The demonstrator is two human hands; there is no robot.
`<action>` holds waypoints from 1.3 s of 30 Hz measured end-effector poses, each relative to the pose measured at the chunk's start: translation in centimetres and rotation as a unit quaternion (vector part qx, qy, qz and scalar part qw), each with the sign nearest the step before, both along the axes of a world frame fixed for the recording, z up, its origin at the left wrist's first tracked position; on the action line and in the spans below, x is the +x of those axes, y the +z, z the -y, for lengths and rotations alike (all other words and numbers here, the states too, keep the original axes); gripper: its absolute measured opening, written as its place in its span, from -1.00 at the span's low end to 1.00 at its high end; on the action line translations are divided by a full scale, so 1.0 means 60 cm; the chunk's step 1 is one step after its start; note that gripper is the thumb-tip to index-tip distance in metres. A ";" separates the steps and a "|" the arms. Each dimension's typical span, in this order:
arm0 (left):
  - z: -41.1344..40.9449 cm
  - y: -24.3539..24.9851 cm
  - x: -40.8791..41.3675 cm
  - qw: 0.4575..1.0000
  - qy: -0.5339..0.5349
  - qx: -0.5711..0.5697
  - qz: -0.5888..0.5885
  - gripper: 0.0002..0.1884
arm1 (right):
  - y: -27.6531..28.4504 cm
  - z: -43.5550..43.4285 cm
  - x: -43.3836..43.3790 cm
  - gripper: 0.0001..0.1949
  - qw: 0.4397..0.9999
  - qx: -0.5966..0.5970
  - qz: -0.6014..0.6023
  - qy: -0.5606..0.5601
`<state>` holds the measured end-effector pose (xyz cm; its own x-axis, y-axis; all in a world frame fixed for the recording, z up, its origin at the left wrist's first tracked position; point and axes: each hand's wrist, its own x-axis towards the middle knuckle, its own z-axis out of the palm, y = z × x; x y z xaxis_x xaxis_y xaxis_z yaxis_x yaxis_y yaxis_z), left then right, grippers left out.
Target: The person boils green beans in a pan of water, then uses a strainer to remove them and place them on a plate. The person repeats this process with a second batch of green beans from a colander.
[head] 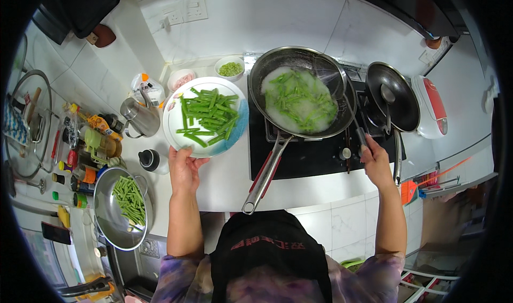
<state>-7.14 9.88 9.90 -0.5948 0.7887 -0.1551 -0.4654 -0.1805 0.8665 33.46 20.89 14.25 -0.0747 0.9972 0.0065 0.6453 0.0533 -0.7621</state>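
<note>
My left hand [185, 167] holds the near rim of a white and blue plate [172, 114], which bears a pile of cut green beans [212, 112]. In my right hand [374, 159] is the handle of a wire mesh strainer [338, 80], whose head rests over the right side of a wok [266, 114]. More green beans [300, 102] lie in cloudy, foamy liquid in that wok, over a burner of the black gas stove [262, 163]. The wok's long metal handle [266, 175] points towards me.
A second wok [404, 106] with a ladle [387, 94] stands right, beside a rice cooker [431, 106]. Behind the plate are small bowls [229, 67]. A steel pitcher [144, 120], a dark-lidded jar [149, 160], bottles and a metal colander [100, 207] of green beans stand left.
</note>
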 end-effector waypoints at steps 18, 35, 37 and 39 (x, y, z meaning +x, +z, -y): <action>0.019 -0.007 -0.005 1.000 0.004 0.007 0.016 -0.59 | 0.043 0.050 -0.030 -0.79 0.844 -0.390 -0.368 0.015; 0.001 0.004 0.013 1.000 -0.011 -0.004 -0.001 -0.61 | -0.004 0.048 -0.023 -0.65 0.613 -0.484 -0.622 0.048; 0.001 0.006 0.015 1.000 -0.011 0.001 -0.005 -0.61 | -0.008 0.058 0.002 -0.61 0.592 -0.483 -0.644 0.047; -0.002 0.006 0.014 1.000 -0.010 0.003 -0.007 -0.61 | -0.013 0.067 -0.006 -0.61 0.620 -0.465 -0.631 0.041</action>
